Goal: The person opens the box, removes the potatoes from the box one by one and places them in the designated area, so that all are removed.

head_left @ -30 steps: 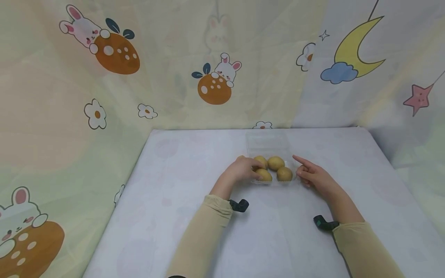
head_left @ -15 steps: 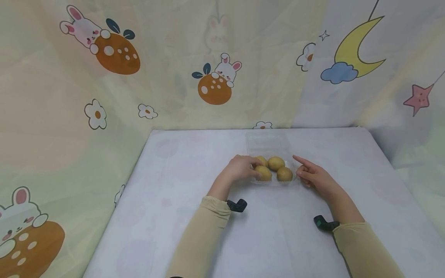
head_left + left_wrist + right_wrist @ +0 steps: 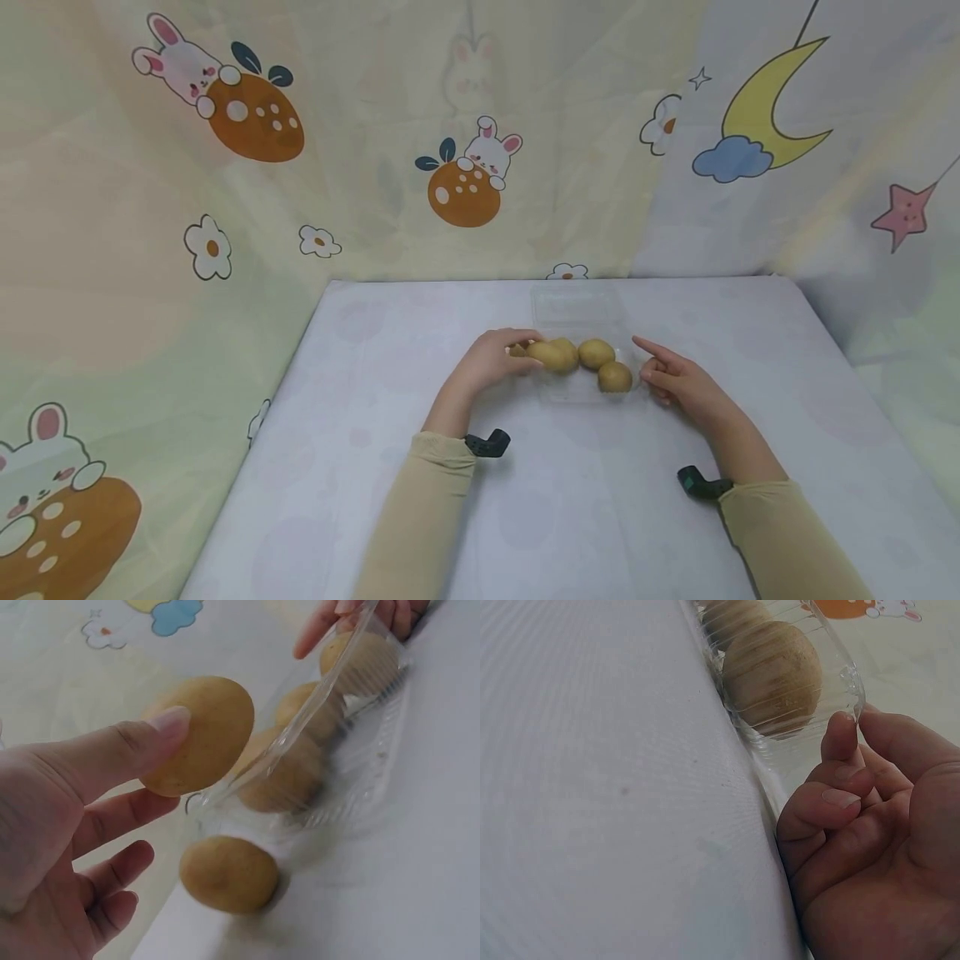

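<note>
My left hand pinches a potato between thumb and fingers, holding it up at the left rim of a clear plastic clamshell box. Below it in the left wrist view, another potato rests on the table outside the box, mostly hidden by the hand in the head view. Three potatoes sit inside: one at the back left, one at the back and one at the front right. At the box's right side, my right hand holds the rim with thumb and index finger, other fingers curled.
The box's clear lid lies folded back behind it. A pale cloth covers the table; its back edge meets a patterned fabric wall. Both wrists wear small black cameras.
My left hand has lifted the front-left potato out of its place in the box and drawn it left to the rim. The right hand has stayed still at the box.
</note>
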The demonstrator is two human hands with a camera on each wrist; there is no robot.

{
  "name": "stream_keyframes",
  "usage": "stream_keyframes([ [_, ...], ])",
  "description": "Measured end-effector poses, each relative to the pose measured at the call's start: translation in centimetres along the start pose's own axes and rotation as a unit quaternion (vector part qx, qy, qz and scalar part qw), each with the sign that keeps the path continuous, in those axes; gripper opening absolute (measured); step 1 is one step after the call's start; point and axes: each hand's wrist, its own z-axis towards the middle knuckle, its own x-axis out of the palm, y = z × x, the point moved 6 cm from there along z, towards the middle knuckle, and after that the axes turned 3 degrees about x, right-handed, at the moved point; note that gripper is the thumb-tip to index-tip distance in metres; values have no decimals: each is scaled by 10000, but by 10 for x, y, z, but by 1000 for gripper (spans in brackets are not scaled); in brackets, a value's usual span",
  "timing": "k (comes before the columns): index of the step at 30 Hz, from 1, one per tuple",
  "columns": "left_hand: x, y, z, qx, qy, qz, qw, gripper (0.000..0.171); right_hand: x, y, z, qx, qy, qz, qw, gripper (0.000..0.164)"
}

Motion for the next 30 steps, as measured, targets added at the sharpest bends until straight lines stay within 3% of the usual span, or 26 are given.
stream_keyframes([
  [6,-14,23,-12,-636,-421,-353,9965,41,0,1,0,28,-10,16,10000,65],
  [14,-24,58,-28,-1316,-1154,-814,9812,38,1,1,0,61,13,68,10000,65],
  [22,-22,81,-41,-1536,-1393,-1199,9709,40,2,1,0,-118,94,25,9999,63],
  [30,-16,92,-45,-1578,-1413,-1101,9711,44,2,1,0,-130,18,89,9999,63],
])
